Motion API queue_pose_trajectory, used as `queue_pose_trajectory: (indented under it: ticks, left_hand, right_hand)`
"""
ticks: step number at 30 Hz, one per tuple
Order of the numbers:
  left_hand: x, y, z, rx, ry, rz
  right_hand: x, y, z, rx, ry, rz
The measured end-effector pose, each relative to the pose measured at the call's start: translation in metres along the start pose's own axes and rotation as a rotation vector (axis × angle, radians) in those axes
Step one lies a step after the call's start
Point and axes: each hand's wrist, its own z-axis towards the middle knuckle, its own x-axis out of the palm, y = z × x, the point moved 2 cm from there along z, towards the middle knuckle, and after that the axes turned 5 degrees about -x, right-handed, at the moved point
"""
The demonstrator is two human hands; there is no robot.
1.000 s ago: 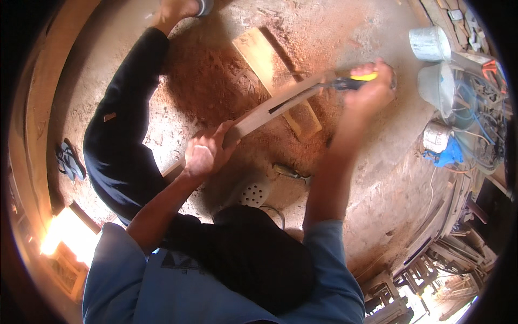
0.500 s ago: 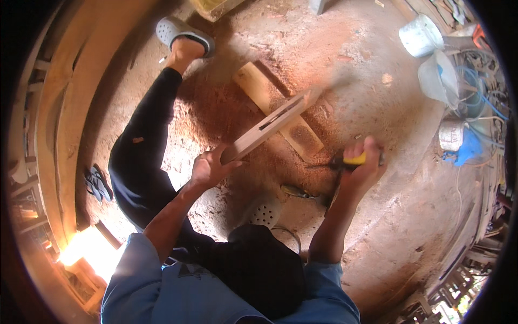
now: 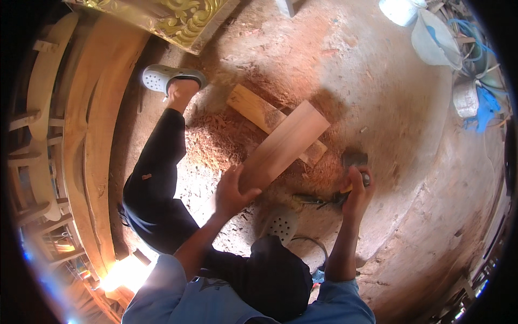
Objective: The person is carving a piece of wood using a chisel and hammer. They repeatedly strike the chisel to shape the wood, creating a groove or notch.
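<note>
My left hand [image 3: 234,191] grips the near end of a reddish wooden board [image 3: 286,135], whose broad face is upward and which lies across a paler plank [image 3: 243,102] on the floor. My right hand [image 3: 355,189] is closed on a dark tool [image 3: 353,160] with a yellow part; its exact shape is unclear. Long slim tools [image 3: 310,198] lie on the floor between my hands, partly in shadow. Wood shavings [image 3: 216,140] surround the plank.
My grey clogs [image 3: 156,78] are on outstretched and bent legs. Long planks [image 3: 97,135] line the left side, a gilded carved panel [image 3: 183,21] lies at top left, and buckets [image 3: 431,38] with tubing and a blue cloth [image 3: 485,105] are at top right.
The board has turned, its slotted side giving way to a broad plain face. My right hand has left the board's far end and moved down and nearer, beside the slim tools.
</note>
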Motion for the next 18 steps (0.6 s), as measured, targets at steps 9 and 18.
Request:
queue_pose_trajectory:
  ticks: [9,18]
  left_hand:
    - [0.031,-0.028,0.004,0.025,0.007,0.461]
    - [-0.058,0.000,0.052,-0.063,0.129,0.019]
  right_hand:
    - [0.006,0.008,-0.002,-0.048,0.112,0.012]
    - [-0.025,0.003,-0.004,-0.043,0.012,-0.020]
